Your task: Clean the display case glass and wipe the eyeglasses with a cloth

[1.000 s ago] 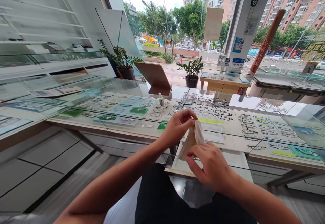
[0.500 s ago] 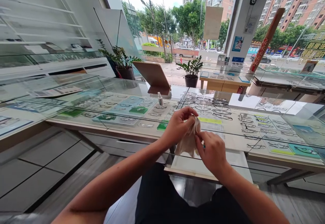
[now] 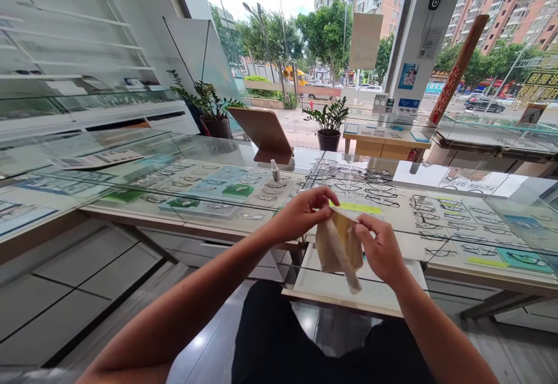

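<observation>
A beige cloth (image 3: 335, 244) hangs between my two hands, its top edge stretched from one to the other and its lower part drooping in folds. My left hand (image 3: 307, 212) pinches one upper corner between thumb and fingers. At the other upper end, my right hand (image 3: 380, 247) is closed on the fabric. The cloth hangs above an open white drawer (image 3: 314, 282) at the counter's front. A small white spray bottle (image 3: 275, 171) stands upright on the glass top, beyond my left hand.
Under the glass counter lie several rows of eyeglasses (image 3: 379, 189) on trays. A brown tilted board (image 3: 260, 131), perhaps a mirror's back, stands at the far side. A potted plant (image 3: 328, 137) is by the window. An open magazine (image 3: 98, 158) lies at left.
The cloth was bunched with my hands close together. Now my right hand has moved right and up, and the cloth is spread between both hands.
</observation>
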A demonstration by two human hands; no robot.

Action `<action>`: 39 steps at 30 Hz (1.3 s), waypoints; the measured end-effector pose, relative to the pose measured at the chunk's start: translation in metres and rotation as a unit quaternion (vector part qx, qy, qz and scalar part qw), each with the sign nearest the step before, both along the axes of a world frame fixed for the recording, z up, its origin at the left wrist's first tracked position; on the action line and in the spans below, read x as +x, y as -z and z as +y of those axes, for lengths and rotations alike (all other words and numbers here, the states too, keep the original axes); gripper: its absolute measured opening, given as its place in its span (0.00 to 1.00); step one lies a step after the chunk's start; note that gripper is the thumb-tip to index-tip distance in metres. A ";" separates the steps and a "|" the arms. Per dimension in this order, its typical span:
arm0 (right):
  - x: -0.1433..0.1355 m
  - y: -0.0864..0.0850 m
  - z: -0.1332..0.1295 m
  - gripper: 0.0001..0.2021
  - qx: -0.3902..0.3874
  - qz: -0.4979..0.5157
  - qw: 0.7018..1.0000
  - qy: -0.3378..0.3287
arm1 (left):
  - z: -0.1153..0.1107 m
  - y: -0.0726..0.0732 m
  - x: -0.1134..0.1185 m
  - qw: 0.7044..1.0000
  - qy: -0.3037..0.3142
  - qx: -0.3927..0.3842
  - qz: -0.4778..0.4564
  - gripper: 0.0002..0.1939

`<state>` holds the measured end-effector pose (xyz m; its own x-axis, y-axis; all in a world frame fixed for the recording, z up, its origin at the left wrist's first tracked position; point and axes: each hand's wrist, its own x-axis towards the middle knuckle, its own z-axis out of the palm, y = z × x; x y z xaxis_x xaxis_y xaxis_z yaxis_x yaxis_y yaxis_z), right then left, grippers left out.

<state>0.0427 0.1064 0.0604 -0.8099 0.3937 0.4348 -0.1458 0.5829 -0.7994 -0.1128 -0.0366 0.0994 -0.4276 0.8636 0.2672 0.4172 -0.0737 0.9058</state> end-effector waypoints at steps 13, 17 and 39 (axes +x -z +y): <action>-0.019 -0.039 0.051 0.11 -0.328 -0.155 0.915 -0.178 | -0.004 -0.008 -0.010 0.977 0.168 -0.119 -0.061 0.13; -0.032 -0.028 0.063 0.13 -0.342 -0.180 0.901 -0.196 | -0.001 -0.009 -0.005 0.974 0.166 -0.090 -0.123 0.14; -0.028 0.067 0.000 0.24 0.151 0.200 0.966 0.068 | 0.003 -0.074 -0.015 0.956 -0.008 0.095 -0.277 0.09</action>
